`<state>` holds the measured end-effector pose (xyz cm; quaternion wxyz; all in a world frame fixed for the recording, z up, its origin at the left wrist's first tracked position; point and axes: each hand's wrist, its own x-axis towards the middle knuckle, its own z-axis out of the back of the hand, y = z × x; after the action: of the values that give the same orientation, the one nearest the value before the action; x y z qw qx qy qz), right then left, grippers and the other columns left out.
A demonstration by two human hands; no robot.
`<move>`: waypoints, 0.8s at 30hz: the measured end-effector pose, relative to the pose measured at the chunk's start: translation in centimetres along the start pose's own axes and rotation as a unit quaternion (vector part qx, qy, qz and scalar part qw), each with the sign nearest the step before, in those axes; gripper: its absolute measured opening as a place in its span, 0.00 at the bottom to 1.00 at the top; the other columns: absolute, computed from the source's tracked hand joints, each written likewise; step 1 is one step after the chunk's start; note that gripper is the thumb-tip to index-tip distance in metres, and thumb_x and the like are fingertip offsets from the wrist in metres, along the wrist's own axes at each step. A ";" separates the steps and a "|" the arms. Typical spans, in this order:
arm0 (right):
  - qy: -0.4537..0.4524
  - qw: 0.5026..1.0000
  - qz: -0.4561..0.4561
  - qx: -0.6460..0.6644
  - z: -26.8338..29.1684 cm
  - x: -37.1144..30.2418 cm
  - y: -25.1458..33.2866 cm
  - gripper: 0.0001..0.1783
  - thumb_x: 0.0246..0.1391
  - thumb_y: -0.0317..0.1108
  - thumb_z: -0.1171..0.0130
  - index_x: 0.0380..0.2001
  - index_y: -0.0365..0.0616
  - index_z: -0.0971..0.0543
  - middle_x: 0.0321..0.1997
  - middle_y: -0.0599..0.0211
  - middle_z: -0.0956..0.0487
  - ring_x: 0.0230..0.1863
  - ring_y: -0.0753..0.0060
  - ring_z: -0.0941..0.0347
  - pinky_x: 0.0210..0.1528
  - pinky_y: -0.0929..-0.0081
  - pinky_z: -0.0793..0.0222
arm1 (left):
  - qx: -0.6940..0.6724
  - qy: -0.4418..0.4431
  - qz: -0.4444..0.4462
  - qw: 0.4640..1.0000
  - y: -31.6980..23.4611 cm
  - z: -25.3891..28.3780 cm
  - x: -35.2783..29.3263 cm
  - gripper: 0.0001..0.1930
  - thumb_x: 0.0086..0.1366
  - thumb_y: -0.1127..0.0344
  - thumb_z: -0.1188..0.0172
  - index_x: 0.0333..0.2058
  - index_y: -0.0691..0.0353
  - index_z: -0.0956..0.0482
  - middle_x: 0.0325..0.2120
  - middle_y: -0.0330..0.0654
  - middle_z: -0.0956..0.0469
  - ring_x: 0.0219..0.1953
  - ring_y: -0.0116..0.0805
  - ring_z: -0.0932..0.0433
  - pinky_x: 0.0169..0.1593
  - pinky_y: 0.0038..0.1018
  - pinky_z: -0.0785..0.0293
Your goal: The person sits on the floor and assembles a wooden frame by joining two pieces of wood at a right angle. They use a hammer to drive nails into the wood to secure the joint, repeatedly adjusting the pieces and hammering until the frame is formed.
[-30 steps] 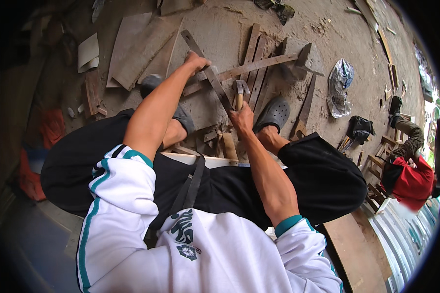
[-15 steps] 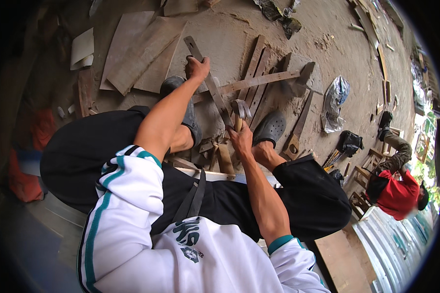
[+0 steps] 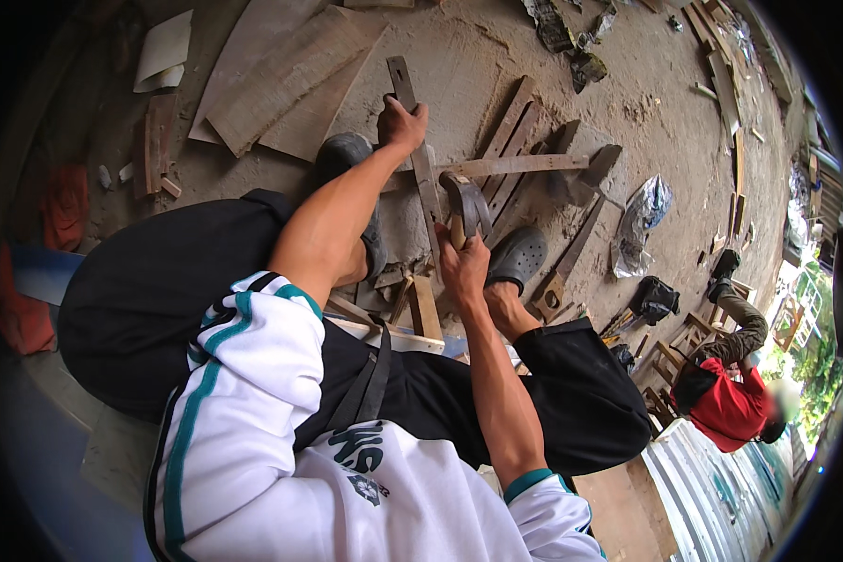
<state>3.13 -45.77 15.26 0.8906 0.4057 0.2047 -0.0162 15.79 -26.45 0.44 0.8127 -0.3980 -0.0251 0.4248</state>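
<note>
**Head view: two hands at a wooden slat, hammer raised**

- Left hand (image 3: pixel 401 122): closed around a long narrow wooden slat (image 3: pixel 420 169), gripping it near its far end. The grip appears meant to steady the piece against a blow.
- Right hand (image 3: pixel 461 267): wrapped tight on the handle of a claw hammer (image 3: pixel 465 204), whose head stands just beyond the knuckles and just right of the slat, lifted off the wood.
- Slat: runs away from the person, from between the two dark clogs (image 3: pixel 520 255) outward, crossing a second lath (image 3: pixel 520 166) that lies just beyond the hammer head.
- Beyond the left hand: flat boards (image 3: pixel 286 75) laid on the dusty ground, likely stock set aside.
- Right of the right hand: a crumpled silvery plastic bag (image 3: pixel 639 220), no label legible; a dark bag (image 3: pixel 654 298) nearer.
- Far right: another person in a red top (image 3: pixel 735 412), crouched, well apart.
- Left edge: a white sheet (image 3: pixel 164 51), curled; no signs visible.
</note>
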 end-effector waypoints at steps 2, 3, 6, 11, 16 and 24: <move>0.009 1.000 -0.026 -0.003 0.3 0.0 0.0 0.17 0.55 0.42 0.36 0.38 0.39 0.23 0.22 0.53 0.23 0.22 0.63 0.28 0.30 0.65 0.32 | -0.008 0.012 -0.006 1.000 0.0 0.0 0.1 0.28 0.56 0.49 0.43 0.41 0.71 0.35 0.34 0.62 0.22 0.38 0.60 0.21 0.42 0.48 0.24; 0.005 0.999 -0.034 0.008 0.4 0.0 -0.3 0.17 0.55 0.42 0.36 0.38 0.39 0.23 0.22 0.53 0.23 0.22 0.64 0.29 0.30 0.66 0.32 | -0.016 0.031 -0.008 0.999 -0.3 0.1 0.0 0.28 0.56 0.49 0.43 0.41 0.71 0.35 0.34 0.62 0.22 0.38 0.60 0.21 0.42 0.48 0.24; -0.001 0.998 -0.058 0.009 0.8 -0.2 -0.7 0.16 0.55 0.41 0.37 0.38 0.39 0.23 0.22 0.53 0.23 0.23 0.66 0.29 0.31 0.66 0.32 | -0.006 0.036 -0.011 0.999 -0.8 0.1 -0.2 0.28 0.55 0.50 0.44 0.41 0.72 0.35 0.34 0.63 0.22 0.39 0.61 0.21 0.43 0.48 0.24; -0.030 0.998 -0.039 0.039 0.7 -0.2 -1.4 0.25 0.54 0.48 0.35 0.24 0.34 0.26 0.17 0.61 0.27 0.21 0.74 0.35 0.26 0.69 0.35 | 0.004 0.043 0.005 0.999 -0.9 0.2 0.0 0.28 0.55 0.51 0.44 0.42 0.72 0.35 0.36 0.63 0.22 0.39 0.62 0.21 0.44 0.49 0.24; -0.005 0.999 -0.047 0.018 1.2 -0.5 0.3 0.14 0.55 0.40 0.37 0.39 0.41 0.23 0.22 0.57 0.24 0.23 0.68 0.31 0.31 0.67 0.32 | -0.007 0.058 0.006 0.998 -1.1 0.3 0.2 0.28 0.55 0.51 0.44 0.43 0.72 0.35 0.37 0.63 0.22 0.40 0.61 0.21 0.44 0.48 0.24; -0.002 0.998 -0.047 0.041 1.0 -0.6 0.0 0.21 0.54 0.46 0.35 0.28 0.36 0.26 0.18 0.61 0.28 0.22 0.73 0.34 0.28 0.70 0.34 | -0.007 0.035 0.025 0.999 -1.4 1.0 0.4 0.27 0.55 0.51 0.42 0.42 0.70 0.35 0.36 0.61 0.22 0.40 0.60 0.21 0.43 0.47 0.24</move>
<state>2.92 -46.58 16.03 0.8720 0.4316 0.2209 -0.0668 16.58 -26.01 1.94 0.7994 -0.4188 0.0103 0.4307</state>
